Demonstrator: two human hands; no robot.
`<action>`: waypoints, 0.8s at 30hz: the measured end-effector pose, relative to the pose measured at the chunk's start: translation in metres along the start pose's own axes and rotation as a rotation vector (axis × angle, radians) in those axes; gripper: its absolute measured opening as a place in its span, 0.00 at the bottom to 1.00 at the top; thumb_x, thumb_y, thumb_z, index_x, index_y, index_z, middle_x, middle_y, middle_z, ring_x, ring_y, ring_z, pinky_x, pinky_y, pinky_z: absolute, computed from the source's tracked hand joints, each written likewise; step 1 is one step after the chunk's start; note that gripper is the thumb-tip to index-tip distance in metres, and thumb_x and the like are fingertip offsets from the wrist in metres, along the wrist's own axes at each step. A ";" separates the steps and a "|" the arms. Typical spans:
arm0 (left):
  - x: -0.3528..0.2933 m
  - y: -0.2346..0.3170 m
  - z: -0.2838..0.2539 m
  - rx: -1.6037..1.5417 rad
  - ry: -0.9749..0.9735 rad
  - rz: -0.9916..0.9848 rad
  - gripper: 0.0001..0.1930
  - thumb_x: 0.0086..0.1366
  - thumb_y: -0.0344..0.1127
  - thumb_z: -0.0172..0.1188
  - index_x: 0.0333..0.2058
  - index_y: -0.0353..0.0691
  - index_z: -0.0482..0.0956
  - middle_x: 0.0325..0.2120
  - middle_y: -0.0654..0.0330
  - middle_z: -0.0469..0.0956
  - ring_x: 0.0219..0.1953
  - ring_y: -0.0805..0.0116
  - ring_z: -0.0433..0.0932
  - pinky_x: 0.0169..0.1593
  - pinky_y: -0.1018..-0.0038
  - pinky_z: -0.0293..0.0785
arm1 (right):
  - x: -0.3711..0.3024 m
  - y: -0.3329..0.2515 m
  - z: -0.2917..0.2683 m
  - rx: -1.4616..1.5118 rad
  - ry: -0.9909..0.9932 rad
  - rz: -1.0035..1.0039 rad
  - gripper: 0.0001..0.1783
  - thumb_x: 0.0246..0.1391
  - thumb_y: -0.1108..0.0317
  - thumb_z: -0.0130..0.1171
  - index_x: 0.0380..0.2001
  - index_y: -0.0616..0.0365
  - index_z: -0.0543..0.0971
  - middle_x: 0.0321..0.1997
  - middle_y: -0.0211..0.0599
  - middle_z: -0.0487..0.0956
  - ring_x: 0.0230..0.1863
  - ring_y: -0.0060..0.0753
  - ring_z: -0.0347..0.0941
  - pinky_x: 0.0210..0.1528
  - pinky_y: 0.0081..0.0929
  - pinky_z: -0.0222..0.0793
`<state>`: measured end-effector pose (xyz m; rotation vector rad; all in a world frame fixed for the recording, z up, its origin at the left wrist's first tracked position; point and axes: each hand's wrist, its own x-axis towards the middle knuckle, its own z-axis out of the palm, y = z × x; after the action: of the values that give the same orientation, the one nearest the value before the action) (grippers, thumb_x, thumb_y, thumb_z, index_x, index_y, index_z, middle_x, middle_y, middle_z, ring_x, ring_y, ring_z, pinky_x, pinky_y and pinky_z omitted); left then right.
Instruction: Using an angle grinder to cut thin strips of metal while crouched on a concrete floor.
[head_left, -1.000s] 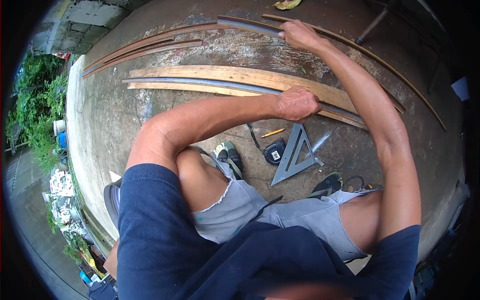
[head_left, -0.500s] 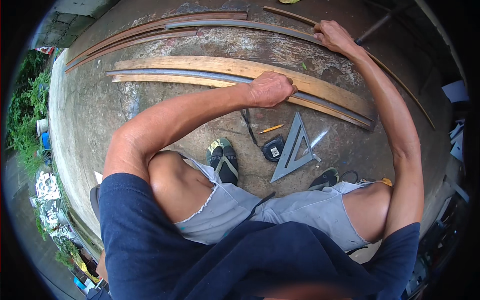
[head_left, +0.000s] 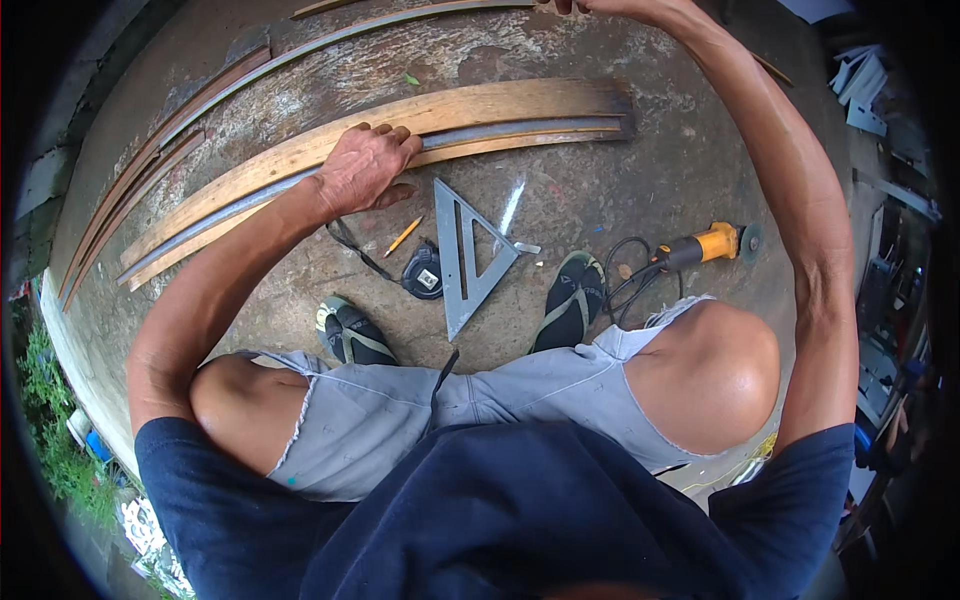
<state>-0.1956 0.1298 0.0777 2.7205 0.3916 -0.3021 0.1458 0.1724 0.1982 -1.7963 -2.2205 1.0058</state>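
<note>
My left hand [head_left: 372,165] bends over a grey metal bar [head_left: 470,133], its fingers on the far side and its thumb on the near side. That bar lies lengthwise between a wide wooden plank [head_left: 500,103] and a narrower wooden strip [head_left: 200,238]. My right hand [head_left: 590,6], cut off by the top edge, holds the right end of another long metal bar [head_left: 330,40]. Close to my left hand on the ground are a pencil [head_left: 403,236], a black tape measure [head_left: 424,272] and a grey triangular square [head_left: 470,270].
An angle grinder [head_left: 705,247] with a yellow body and black cord lies beyond my right knee. Brown strips [head_left: 190,95] lie at the far left. My sandalled feet [head_left: 570,300] stand near the square. Mixed items [head_left: 880,340] line the right edge.
The view has turned, so the ground things sit further left and the grinder shows. My right hand has moved up to the top edge. My left thumb now shows apart from the fingers.
</note>
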 end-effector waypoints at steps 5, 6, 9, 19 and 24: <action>0.017 0.007 0.012 0.104 0.009 0.048 0.27 0.54 0.49 0.73 0.40 0.38 0.69 0.37 0.52 0.73 0.43 0.52 0.77 0.45 0.58 0.74 | -0.151 0.007 0.023 0.451 0.226 0.083 0.14 0.67 0.61 0.59 0.46 0.61 0.82 0.36 0.36 0.83 0.37 0.28 0.79 0.38 0.29 0.74; 0.021 0.008 0.014 0.124 0.055 0.033 0.27 0.55 0.50 0.72 0.41 0.38 0.69 0.38 0.52 0.71 0.44 0.51 0.77 0.46 0.58 0.73 | -0.183 0.010 0.045 0.587 0.296 0.159 0.14 0.67 0.61 0.59 0.45 0.60 0.83 0.36 0.35 0.83 0.34 0.23 0.78 0.37 0.24 0.73; 0.036 0.004 0.009 0.058 0.136 0.020 0.26 0.57 0.51 0.70 0.42 0.38 0.70 0.37 0.52 0.71 0.43 0.51 0.77 0.45 0.58 0.73 | -0.281 0.023 0.132 0.883 0.479 0.485 0.14 0.68 0.61 0.58 0.45 0.62 0.83 0.35 0.34 0.83 0.33 0.20 0.77 0.35 0.20 0.71; 0.100 0.021 -0.015 -0.145 -0.161 -0.203 0.23 0.68 0.53 0.60 0.46 0.38 0.78 0.43 0.48 0.79 0.46 0.48 0.81 0.48 0.55 0.77 | -0.434 0.122 0.288 0.992 0.995 1.275 0.30 0.65 0.49 0.62 0.55 0.67 0.72 0.44 0.40 0.80 0.40 0.28 0.79 0.41 0.25 0.77; 0.129 0.028 -0.008 -0.256 -0.129 -0.214 0.15 0.65 0.43 0.64 0.42 0.36 0.82 0.35 0.48 0.83 0.38 0.51 0.84 0.44 0.58 0.78 | -0.399 0.144 0.280 1.122 0.997 1.185 0.38 0.61 0.46 0.65 0.58 0.69 0.68 0.47 0.40 0.79 0.41 0.30 0.79 0.41 0.27 0.78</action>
<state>-0.0651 0.1374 0.0605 2.3980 0.6393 -0.4503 0.2489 -0.2943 0.0257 -2.0332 0.1498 0.7838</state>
